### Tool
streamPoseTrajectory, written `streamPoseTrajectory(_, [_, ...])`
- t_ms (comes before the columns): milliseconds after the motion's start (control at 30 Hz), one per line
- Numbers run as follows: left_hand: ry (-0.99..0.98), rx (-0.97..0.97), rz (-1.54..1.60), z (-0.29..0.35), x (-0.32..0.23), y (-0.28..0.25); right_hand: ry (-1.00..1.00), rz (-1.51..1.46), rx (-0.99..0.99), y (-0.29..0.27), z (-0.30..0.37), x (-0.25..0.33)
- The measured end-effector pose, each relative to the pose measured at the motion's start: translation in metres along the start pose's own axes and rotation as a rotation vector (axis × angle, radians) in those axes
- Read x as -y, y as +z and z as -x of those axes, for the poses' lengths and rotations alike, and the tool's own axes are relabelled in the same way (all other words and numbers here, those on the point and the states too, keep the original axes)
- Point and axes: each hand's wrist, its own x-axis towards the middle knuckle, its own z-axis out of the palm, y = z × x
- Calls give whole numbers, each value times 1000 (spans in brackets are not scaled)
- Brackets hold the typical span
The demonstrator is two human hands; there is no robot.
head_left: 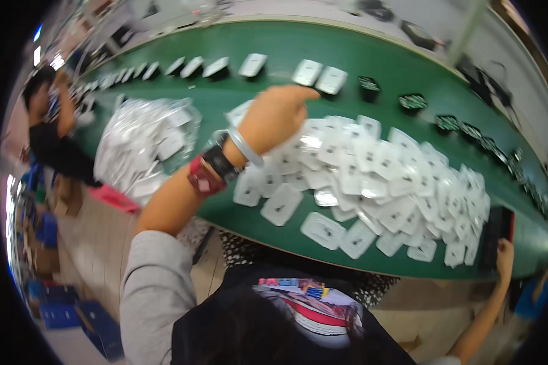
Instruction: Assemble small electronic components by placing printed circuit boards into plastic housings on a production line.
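Topping dark blocks [368, 87] with white pieces [283, 205] on the worktop [341, 45] seems underway, left hand [274, 118] near them, right hand [505, 260] at a black tray [496, 231], both grips unclear, a bare block likely next.

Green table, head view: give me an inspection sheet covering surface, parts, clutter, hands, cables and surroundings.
Surface: green table, edges bent by the lens.
Parts: loose heap of white covers; beyond it, a row of white-topped pieces, with dark-and-green parts further right.
Clutter: clear plastic bag with white pieces inside, left of the heap.
Left hand: over the table near the row; grip unclear.
Right hand: at a black box with a red edge; grip unclear.
Cables: dark cord at the far right.
Surroundings: co-worker at left; blue boxes on the floor.
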Motion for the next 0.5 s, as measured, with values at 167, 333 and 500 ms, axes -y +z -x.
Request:
streamPoseTrajectory(167, [-102, -82, -14, 91, -9, -38, 52, -75, 20, 3, -1, -1])
streamPoseTrajectory(333, [-292, -18, -463, 122, 64, -103, 104, -129, -16, 40, -31, 25])
streamPoseTrajectory(500, [-103, 18, -752, 108, 214, -68, 57, -155, -124, -34, -45, -303])
